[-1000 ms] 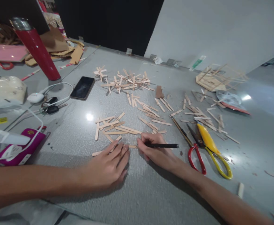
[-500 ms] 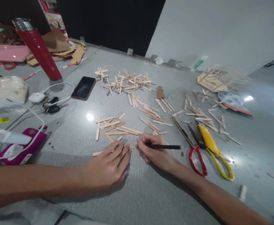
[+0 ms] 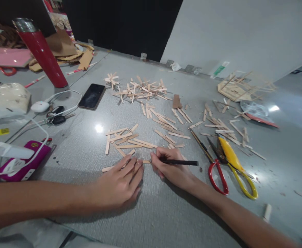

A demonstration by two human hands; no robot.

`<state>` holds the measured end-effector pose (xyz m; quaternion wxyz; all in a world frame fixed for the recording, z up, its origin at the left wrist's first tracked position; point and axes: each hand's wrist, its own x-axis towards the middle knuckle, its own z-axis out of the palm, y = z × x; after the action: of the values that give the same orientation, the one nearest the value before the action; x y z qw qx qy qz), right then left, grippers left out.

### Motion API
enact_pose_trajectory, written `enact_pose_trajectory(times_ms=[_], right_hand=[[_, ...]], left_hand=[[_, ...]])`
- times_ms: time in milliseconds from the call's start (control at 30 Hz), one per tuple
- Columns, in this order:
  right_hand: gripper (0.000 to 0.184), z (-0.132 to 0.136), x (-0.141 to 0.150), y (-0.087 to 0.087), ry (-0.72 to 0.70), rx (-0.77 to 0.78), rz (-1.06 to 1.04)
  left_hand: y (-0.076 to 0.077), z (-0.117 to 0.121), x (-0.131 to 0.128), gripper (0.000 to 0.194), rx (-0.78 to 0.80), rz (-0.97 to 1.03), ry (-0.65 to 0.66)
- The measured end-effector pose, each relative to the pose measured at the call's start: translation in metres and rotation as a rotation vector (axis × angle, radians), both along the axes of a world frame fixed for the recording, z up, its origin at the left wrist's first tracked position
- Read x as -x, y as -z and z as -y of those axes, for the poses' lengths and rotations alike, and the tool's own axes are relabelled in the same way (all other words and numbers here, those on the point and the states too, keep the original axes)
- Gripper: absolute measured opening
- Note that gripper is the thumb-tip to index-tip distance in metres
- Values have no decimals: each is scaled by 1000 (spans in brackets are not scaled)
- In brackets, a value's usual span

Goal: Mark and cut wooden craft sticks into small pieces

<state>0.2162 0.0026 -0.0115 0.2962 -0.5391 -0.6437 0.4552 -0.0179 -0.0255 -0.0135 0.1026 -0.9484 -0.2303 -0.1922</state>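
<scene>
My right hand (image 3: 170,167) is closed around a black pen (image 3: 183,162), which lies nearly level and points left. Its tip is hidden behind my fingers, at the right end of a wooden popsicle stick (image 3: 146,162). My left hand (image 3: 123,181) holds that same stick down on the table, fingers bent and close together over it, so most of the stick is covered. Another popsicle stick (image 3: 107,169) pokes out on the far side of my left hand. Just beyond both hands lies a loose pile of popsicle sticks (image 3: 125,138).
Red-handled scissors (image 3: 210,165) and yellow-handled scissors (image 3: 240,172) lie right of my right hand. Farther back are more stick piles (image 3: 145,90) and a stick frame (image 3: 233,88). A phone (image 3: 92,96), red bottle (image 3: 41,55), keys (image 3: 58,119) and purple power bank (image 3: 34,160) occupy the left.
Almost nothing differs. The pen's back end has dipped very slightly, while both hands keep their places.
</scene>
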Motion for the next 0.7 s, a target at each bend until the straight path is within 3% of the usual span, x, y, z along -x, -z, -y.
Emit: enact_pose_trajectory(times_ms=[700], right_hand=[[45, 0, -1, 3, -11, 18, -52]], left_hand=[[-2, -1, 0, 43, 3, -5, 22]])
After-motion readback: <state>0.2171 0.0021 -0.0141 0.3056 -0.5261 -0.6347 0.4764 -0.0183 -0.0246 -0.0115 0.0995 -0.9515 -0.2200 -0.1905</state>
